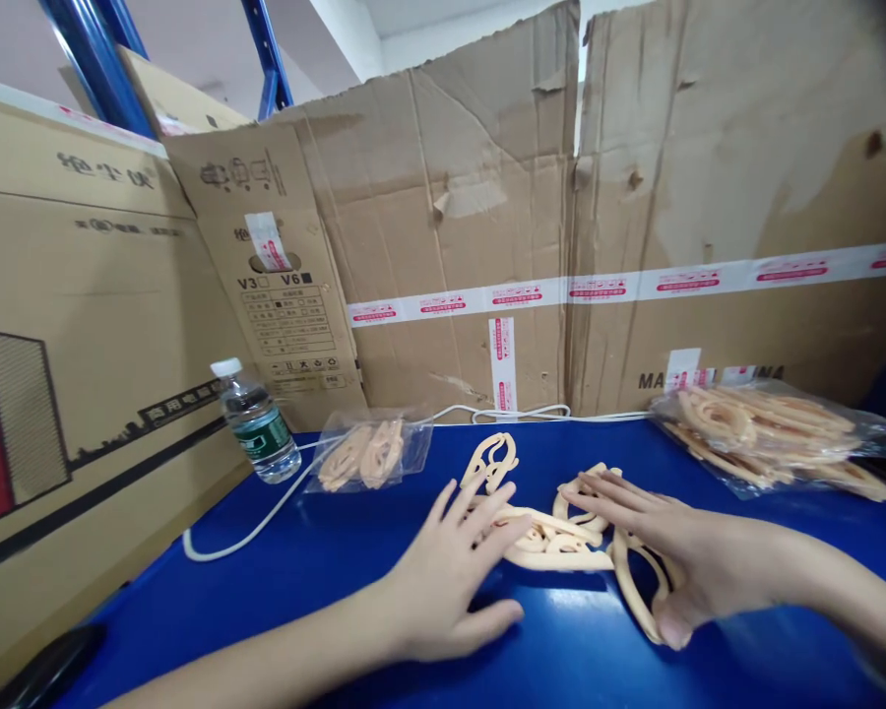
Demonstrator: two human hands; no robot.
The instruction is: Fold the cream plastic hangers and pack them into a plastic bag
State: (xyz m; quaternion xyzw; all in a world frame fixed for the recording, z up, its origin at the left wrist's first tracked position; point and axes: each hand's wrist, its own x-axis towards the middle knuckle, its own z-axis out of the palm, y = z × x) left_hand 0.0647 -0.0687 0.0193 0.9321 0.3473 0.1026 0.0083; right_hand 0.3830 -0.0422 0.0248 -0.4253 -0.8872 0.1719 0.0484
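Several beige folding clothes hangers lie on the blue table in front of me. My left hand (450, 561) has its fingers spread, and its fingertips reach over the left part of the pile. One folded hanger (561, 559) lies crosswise between my hands, and another hanger (493, 455) lies behind my left fingertips. My right hand (698, 556) spans a curved hanger (635, 591), with the thumb at its lower end and the fingers stretched over its upper end. Those fingers also cover part of a hanger (572, 502) behind it.
A clear bag of hangers (361, 455) lies at the back left beside a water bottle (258, 428). A larger bag of hangers (768, 433) sits at the back right. Cardboard walls (450, 226) enclose the table (325, 601). A white cable (247, 537) runs along the left and back.
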